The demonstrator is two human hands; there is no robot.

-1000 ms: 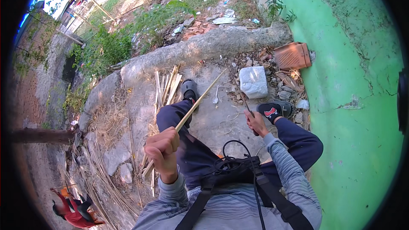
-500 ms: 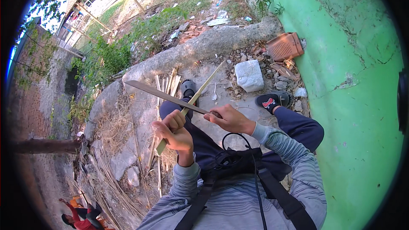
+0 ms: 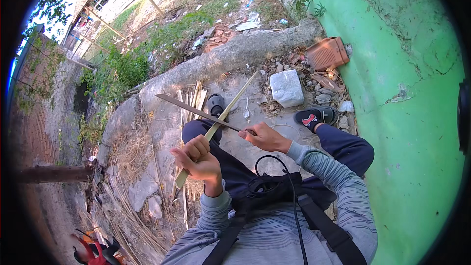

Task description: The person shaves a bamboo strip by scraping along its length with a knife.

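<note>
My left hand (image 3: 198,159) is closed round a long pale strip, apparently split bamboo (image 3: 239,93). Its cut end sticks out below my fist, while the thin far end points up and to the right. In my right hand (image 3: 267,138) is the handle of a long dark-bladed knife (image 3: 191,110). The blade crosses the strip just beyond my left hand, its tip reaching out to the left. Whether the edge bites into the strip, I cannot tell. Both hands are above my bent legs.
Beyond my left foot lie several split strips (image 3: 200,97). A white block (image 3: 286,88), a plastic fork (image 3: 247,109) and a clay tile (image 3: 327,54) lie ahead. A green wall (image 3: 407,142) bounds the right, a concrete ledge (image 3: 235,53) the front. Another person (image 3: 100,254) is at lower left.
The knife's tip has swung a little to the right and its blade slants more steeply across the strip. My left hand and the strip have shifted slightly left and toward me.
</note>
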